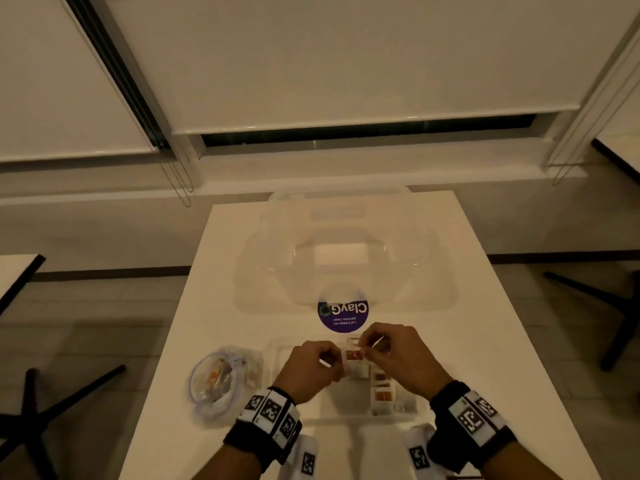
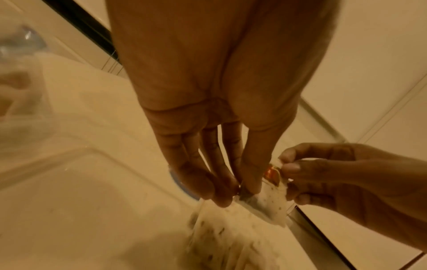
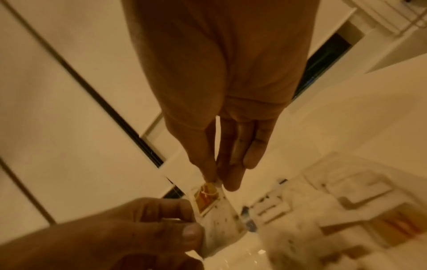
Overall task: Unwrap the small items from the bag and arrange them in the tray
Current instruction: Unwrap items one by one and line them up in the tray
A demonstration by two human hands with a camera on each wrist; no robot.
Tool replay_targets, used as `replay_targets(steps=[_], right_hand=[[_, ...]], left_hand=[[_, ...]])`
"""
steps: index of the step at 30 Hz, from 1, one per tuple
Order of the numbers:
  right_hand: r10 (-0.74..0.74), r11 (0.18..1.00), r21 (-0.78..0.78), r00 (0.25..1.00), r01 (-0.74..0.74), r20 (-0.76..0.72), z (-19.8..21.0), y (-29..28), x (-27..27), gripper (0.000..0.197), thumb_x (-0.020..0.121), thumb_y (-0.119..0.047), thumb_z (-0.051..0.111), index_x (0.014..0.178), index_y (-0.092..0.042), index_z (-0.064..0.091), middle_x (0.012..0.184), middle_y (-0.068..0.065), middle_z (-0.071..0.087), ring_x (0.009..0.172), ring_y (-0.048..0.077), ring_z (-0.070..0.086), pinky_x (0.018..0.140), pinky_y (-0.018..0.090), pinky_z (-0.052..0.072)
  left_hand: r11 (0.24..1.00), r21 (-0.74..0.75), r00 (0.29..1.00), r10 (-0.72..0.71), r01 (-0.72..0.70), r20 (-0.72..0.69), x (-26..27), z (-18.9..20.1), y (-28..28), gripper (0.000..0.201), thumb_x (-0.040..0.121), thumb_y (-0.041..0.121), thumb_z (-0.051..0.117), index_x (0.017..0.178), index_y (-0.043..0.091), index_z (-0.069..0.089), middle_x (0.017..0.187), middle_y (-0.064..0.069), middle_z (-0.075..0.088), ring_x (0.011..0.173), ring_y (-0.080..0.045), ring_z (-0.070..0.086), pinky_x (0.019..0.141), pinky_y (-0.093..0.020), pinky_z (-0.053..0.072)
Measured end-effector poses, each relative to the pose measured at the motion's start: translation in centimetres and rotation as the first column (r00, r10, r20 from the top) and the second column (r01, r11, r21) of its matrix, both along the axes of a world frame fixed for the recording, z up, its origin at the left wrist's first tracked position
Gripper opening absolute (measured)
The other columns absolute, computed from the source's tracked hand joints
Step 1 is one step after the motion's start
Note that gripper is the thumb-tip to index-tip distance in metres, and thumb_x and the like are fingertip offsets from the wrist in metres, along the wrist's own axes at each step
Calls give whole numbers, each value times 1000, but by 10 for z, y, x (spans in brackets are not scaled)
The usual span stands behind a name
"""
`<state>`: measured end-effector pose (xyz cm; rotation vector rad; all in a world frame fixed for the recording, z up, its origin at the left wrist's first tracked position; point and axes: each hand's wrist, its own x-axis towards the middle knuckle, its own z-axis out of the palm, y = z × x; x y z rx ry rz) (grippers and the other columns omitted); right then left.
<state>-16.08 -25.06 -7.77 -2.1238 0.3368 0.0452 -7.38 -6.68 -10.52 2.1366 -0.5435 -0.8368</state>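
A small wrapped item point(image 1: 352, 355), an orange piece inside a clear speckled wrapper, hangs between both hands just above the clear tray point(image 1: 277, 346). My left hand point(image 1: 333, 359) pinches the wrapper's left side and my right hand point(image 1: 370, 346) pinches its upper right edge. In the left wrist view the wrapped item point(image 2: 270, 198) is stretched between the left hand point(image 2: 234, 190) and the right hand point(image 2: 291, 175). In the right wrist view the right hand point(image 3: 216, 180) pinches the top of the item point(image 3: 213, 206) and the left hand point(image 3: 184, 223) holds its lower edge. The clear bag point(image 1: 215, 383) lies left of the tray with several items inside.
Several small orange and white pieces point(image 1: 382, 393) sit in the tray's right compartments. A large clear plastic container point(image 1: 341, 251) with a purple round sticker point(image 1: 343, 315) stands behind the tray. Marker cards point(image 1: 306, 460) lie at the table's front edge. Black chair legs point(image 1: 52, 410) stand left of the table.
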Motion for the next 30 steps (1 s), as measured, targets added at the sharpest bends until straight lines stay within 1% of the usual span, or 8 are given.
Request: replay_targets(steps=[3, 7, 9, 13, 18, 21, 25, 30], right_hand=[[43, 989, -139, 996, -52, -73, -15, -3, 4, 9, 87, -16, 69, 86, -25, 68, 84, -13, 68, 71, 8, 65, 69, 18, 52], [72, 972, -213, 987, -102, -146, -31, -7, 12, 8, 86, -17, 67, 89, -24, 70, 91, -8, 71, 80, 12, 63, 80, 29, 54], [78, 958, -259, 983, -120, -168, -39, -6, 15, 10, 86, -18, 65, 91, -25, 70, 93, -8, 72, 86, 13, 63, 83, 30, 53], [62, 943, -308, 978, -122, -197, -48, -6, 17, 13, 87, -19, 62, 96, -26, 68, 92, -8, 72, 87, 12, 63, 82, 28, 52], [82, 917, -371, 979, -147, -185, -54, -9, 17, 12, 84, -20, 62, 91, -27, 68, 88, -8, 72, 84, 13, 64, 77, 26, 50], [81, 913, -381, 979, -148, -185, -56, -9, 17, 13, 83, -19, 61, 91, -27, 68, 88, -7, 72, 84, 13, 63, 76, 26, 49], [84, 911, -385, 980, -148, -179, -57, -9, 15, 12, 84, -17, 60, 89, -27, 67, 87, -8, 71, 82, 11, 61, 73, 22, 46], [94, 902, -404, 983, -151, -159, -60, -9, 14, 10, 87, -19, 60, 88, -28, 64, 86, -9, 69, 77, 8, 57, 67, 15, 37]], left_hand=[[998, 55, 1000, 17, -16, -20, 0, -20, -9, 7, 86, 17, 74, 85, 21, 69, 75, 2, 73, 56, -3, 62, 59, -18, 54], [993, 118, 1000, -7, 9, -23, 1, -37, -19, 18, 84, 15, 74, 74, 25, 64, 70, 2, 69, 47, 3, 56, 58, -15, 50], [991, 137, 1000, -2, 6, -27, 1, -42, -23, 25, 84, 11, 73, 70, 27, 60, 69, 2, 67, 50, 0, 57, 60, -15, 51], [981, 192, 1000, -4, 3, 8, 0, -51, -26, 11, 84, 13, 72, 82, 22, 66, 74, 0, 69, 63, -9, 62, 64, -13, 49], [972, 235, 1000, 20, -24, 22, -4, -59, -28, 8, 81, 16, 70, 88, 19, 73, 84, -4, 76, 84, -22, 71, 78, -32, 59], [975, 220, 999, 39, -38, 1, -5, -61, -29, 7, 80, 18, 71, 86, 20, 71, 79, -1, 74, 77, -17, 69, 80, -32, 59], [977, 208, 998, 62, -56, -22, -7, -62, -28, 10, 79, 20, 74, 86, 22, 66, 85, -2, 77, 75, -14, 68, 78, -27, 57], [979, 177, 989, 119, -102, -86, -7, -62, -29, 20, 75, 12, 71, 84, 22, 57, 72, 0, 73, 60, -14, 65, 67, -30, 57]])
